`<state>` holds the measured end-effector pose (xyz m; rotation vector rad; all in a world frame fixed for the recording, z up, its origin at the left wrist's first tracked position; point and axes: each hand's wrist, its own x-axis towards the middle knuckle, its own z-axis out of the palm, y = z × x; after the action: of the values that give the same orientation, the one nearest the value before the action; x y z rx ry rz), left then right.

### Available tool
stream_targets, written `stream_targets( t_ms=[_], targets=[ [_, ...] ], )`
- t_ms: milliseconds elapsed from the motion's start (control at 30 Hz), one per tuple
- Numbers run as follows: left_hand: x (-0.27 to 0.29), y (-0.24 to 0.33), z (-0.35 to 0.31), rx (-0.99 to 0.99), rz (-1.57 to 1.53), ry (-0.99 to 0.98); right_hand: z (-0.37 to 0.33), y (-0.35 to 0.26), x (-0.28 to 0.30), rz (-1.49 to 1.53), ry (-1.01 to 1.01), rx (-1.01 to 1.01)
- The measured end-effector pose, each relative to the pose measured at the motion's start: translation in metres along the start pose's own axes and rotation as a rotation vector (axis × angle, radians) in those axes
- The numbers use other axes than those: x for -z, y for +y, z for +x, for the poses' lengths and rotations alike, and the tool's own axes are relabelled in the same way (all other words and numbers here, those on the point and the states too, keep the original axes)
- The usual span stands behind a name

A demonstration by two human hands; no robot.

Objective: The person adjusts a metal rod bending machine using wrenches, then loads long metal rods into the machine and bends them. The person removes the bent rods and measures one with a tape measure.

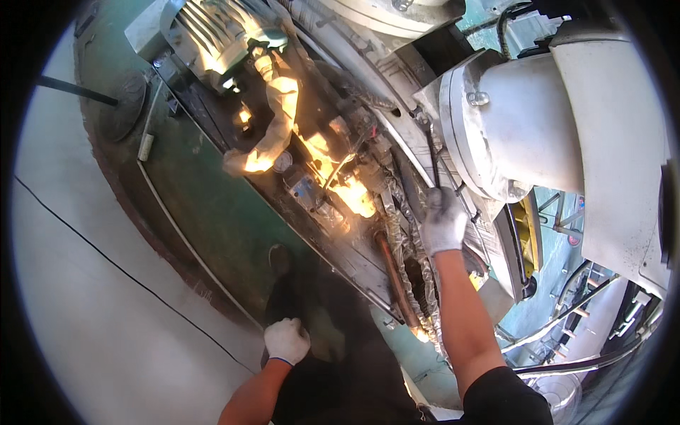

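Observation:
My right hand (444,221), in a white glove with dark-soiled fingers, is closed around a slim dark metal handle tool (434,156). The tool's far end reaches up beside the bolted flange (465,127) of a large white cylindrical machine body (531,127); what that end sits on is too small to tell. My left hand (287,340), also white-gloved, is closed in a fist low beside my dark-clothed leg (340,354). Nothing shows in its fingers. Left of the right hand run foil-wrapped cables (397,227).
A finned motor (216,35) and a wrapped, bent hose (280,117) lie upper left, in bright sunlight. Beside them are a small gauge (283,161) and a reddish-brown pipe (397,280). A pale wall (106,283) with a thin black cable (134,276) stands left. Black hoses (567,365) run lower right.

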<state>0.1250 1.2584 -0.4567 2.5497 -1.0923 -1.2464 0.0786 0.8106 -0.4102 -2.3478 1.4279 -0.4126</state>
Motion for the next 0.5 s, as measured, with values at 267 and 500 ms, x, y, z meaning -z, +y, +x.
stream_targets(
  t_ms=[267,500],
  targets=[
    [-0.006,-0.001,-0.003,-0.038,-0.076,0.116,0.102,-0.094,0.137,-0.498,-0.348,0.093],
    [0.002,0.004,0.001,-0.013,-0.085,0.106,0.163,-0.153,0.131,-0.852,-0.491,0.323]
  ],
)
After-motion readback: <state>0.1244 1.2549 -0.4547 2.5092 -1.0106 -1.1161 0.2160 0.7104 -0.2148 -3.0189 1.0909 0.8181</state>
